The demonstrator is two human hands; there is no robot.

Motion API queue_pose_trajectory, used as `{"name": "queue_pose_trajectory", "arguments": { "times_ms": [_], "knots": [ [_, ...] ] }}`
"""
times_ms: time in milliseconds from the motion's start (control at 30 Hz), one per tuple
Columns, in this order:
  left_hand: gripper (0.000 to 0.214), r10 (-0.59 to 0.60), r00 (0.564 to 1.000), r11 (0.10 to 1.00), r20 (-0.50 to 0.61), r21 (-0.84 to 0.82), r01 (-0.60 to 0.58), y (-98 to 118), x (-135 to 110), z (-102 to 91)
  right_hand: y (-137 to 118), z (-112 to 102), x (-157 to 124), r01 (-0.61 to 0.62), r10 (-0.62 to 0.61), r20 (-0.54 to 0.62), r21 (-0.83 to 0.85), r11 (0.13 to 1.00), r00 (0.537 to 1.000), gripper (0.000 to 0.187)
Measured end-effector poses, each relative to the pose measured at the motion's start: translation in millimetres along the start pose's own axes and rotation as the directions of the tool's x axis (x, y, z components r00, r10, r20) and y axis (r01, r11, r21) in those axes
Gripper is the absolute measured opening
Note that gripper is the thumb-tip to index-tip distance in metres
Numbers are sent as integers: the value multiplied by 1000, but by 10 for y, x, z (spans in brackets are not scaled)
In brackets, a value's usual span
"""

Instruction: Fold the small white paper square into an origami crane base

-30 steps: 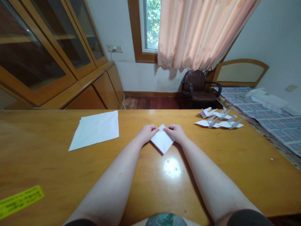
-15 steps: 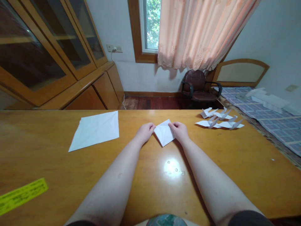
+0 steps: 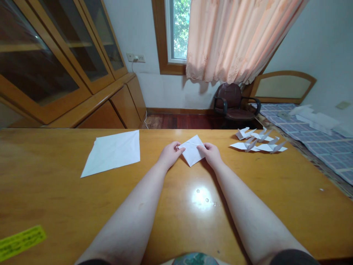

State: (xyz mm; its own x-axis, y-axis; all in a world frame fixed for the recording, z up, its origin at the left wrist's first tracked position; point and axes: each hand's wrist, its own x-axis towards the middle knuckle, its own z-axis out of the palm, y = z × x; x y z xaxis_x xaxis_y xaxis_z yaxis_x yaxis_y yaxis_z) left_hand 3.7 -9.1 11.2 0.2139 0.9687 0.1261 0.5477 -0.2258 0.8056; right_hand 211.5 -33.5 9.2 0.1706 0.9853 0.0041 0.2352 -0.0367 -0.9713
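Between my two hands is a small folded square of white paper (image 3: 192, 154), turned so that one corner points toward me. A crease runs across its upper part. My left hand (image 3: 171, 154) pinches its left corner, thumb on top and fingers beneath. The right corner is gripped by my right hand (image 3: 211, 153), with the thumb lying on the paper's face. Several folded white paper cranes (image 3: 255, 141) stand in a cluster to the right. Over to the left lies a larger flat sheet of white paper (image 3: 113, 152).
The wooden table (image 3: 176, 221) carries a yellow label (image 3: 22, 241) at its near left. Beyond it are a glass-fronted cabinet (image 3: 91, 88), a brown office chair (image 3: 233, 101) and a bed (image 3: 309, 125) with a checked cover. A pink curtain (image 3: 234, 40) hangs by the window.
The paper has shifted slightly away from me and its crease shows more plainly. My left thumb has come onto the paper's left corner. The view has tilted a little.
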Motion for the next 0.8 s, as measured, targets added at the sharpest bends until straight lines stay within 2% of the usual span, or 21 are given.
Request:
{"name": "queue_pose_trajectory", "arguments": {
  "times_ms": [167, 333, 500, 600, 667, 800],
  "knots": [
    [26, 20, 1000, 999, 20, 44, -21, 19, -12, -8, -51, 2, -22, -8, 8, 0, -2, 1000, 1000, 37],
    [19, 91, 995, 995, -37, 54, -89, 26, 3, -15, -104, 6, -50, -9, 9, -6, -19, 1000, 1000, 38],
    [19, 75, 995, 997, -62, 9, -74, 55, -3, -23, -76, 15, -36, 2, -2, 5, -5, 1000, 1000, 39],
    [21, 102, 993, 992, -56, -74, -106, 69, -21, -31, -26, 13, -16, 12, -12, -8, -5, 1000, 1000, 38],
    [28, 116, 992, 974, -46, -188, -122, 75, -33, -31, 10, 7, -2, 20, -20, -7, -11, 1000, 1000, 37],
    [37, 77, 997, 907, 13, -415, -64, 93, -46, -19, 68, -5, 20, 52, -52, 29, 2, 999, 998, 38]
  ]
}}
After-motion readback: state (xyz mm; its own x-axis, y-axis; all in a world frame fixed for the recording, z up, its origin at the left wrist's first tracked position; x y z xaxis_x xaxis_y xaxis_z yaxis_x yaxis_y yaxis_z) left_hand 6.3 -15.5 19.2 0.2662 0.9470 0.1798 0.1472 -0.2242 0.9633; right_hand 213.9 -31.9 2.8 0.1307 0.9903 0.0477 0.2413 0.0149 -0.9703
